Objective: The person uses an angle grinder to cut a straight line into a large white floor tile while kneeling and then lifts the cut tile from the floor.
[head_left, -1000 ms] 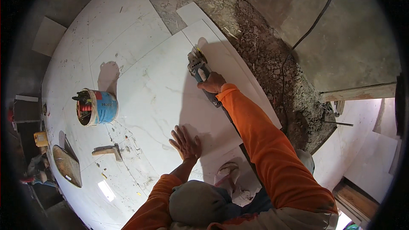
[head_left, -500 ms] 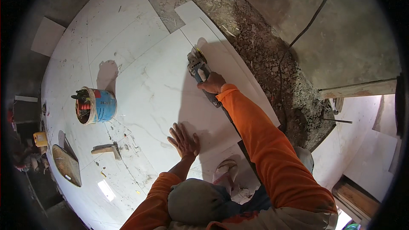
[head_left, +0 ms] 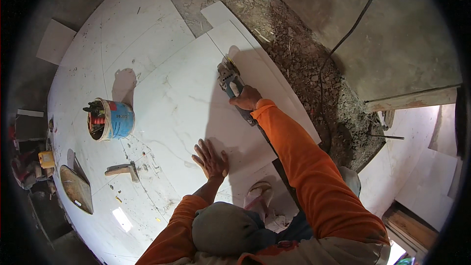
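My right hand [head_left: 247, 99] is wrapped round the body of an angle grinder [head_left: 230, 79], blue and grey. Its disc meets a large white marbled tile [head_left: 176, 100] at the lower end of a thin dark line running down from the tile's far edge. Flat on the same tile, fingers spread, rests my left hand [head_left: 212, 158]. It holds nothing and is some way nearer to me than the grinder. Under the large tile's right side a paler tile strip [head_left: 218, 14] sticks out.
A blue bucket [head_left: 121, 119] of tools stands on the tiled floor at left. Nearer lie a hammer [head_left: 122, 171] and a rectangular board or trowel [head_left: 76, 190]. Rubble [head_left: 299, 59] borders the tiles on the right, crossed by a black cable [head_left: 360, 17]. My sandalled foot [head_left: 260, 195] is close by.
The grinder and my right hand have shifted slightly toward me along the line on the tile. My left hand stays flat in nearly the same place.
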Available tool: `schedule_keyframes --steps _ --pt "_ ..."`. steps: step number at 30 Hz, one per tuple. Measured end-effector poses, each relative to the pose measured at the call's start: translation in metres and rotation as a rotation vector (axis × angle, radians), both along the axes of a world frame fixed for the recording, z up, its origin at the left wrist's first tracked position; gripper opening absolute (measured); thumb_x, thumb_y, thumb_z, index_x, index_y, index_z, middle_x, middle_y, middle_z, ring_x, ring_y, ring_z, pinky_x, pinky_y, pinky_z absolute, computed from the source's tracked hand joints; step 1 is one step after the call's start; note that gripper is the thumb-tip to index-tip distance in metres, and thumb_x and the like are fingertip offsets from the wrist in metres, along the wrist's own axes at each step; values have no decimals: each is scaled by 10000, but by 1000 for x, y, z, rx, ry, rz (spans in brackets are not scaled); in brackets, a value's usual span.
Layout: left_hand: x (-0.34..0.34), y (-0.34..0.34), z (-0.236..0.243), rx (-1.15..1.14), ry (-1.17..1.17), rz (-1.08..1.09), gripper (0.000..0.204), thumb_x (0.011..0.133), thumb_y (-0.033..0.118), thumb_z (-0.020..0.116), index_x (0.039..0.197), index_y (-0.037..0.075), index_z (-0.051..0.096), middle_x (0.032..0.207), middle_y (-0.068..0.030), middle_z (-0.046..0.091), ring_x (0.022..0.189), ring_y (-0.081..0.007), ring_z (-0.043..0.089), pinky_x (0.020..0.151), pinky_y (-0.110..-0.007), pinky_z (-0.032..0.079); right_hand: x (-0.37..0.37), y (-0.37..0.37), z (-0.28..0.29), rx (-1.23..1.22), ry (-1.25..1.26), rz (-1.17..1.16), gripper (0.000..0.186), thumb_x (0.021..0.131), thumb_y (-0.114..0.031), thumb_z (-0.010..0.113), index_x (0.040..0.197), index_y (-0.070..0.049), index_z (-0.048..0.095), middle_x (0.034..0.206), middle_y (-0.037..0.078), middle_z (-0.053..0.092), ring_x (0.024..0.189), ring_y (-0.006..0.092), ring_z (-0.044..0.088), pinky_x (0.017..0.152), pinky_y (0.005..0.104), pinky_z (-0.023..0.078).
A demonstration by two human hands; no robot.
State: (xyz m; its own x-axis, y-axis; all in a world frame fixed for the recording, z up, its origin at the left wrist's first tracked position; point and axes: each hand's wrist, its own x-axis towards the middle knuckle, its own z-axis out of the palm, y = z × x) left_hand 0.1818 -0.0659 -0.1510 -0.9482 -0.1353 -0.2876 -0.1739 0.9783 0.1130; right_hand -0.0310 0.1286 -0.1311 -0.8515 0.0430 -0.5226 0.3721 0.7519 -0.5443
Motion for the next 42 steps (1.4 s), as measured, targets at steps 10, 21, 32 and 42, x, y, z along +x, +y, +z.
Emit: schedule_keyframes --steps 10,21,32,42 --pt "1 1 -3 5 18 -8 776 911 397 458 1505 15 137 1578 -198 59 1446 -428 -9 1126 -620 -10 7 7 -3 -12 -20 29 693 628 -496 746 981 92 650 1006 268 663 971 368 649 848 387 517" --pt "2 5 -9 -24 66 -11 761 916 397 433 1507 21 137 1581 -194 56 1452 -413 -6 1127 -620 -6 22 12 24 -32 -80 11 634 655 -461 736 1010 60 665 1034 230 675 989 331 661 871 366 526" --pt "3 4 -13 -64 62 2 770 903 416 444 1506 32 158 1579 -186 76 1454 -404 11 1132 -611 9 33 16 22 -74 -126 34 646 632 -441 742 1023 66 655 1061 234 668 1015 339 652 885 371 523" --pt "4 1 -13 -89 100 -5 764 890 410 453 1503 43 181 1576 -177 107 1451 -399 33 1136 -604 20 39 13 16 -93 -108 34 647 654 -472 745 991 72 653 1023 257 666 972 371 653 864 378 519"
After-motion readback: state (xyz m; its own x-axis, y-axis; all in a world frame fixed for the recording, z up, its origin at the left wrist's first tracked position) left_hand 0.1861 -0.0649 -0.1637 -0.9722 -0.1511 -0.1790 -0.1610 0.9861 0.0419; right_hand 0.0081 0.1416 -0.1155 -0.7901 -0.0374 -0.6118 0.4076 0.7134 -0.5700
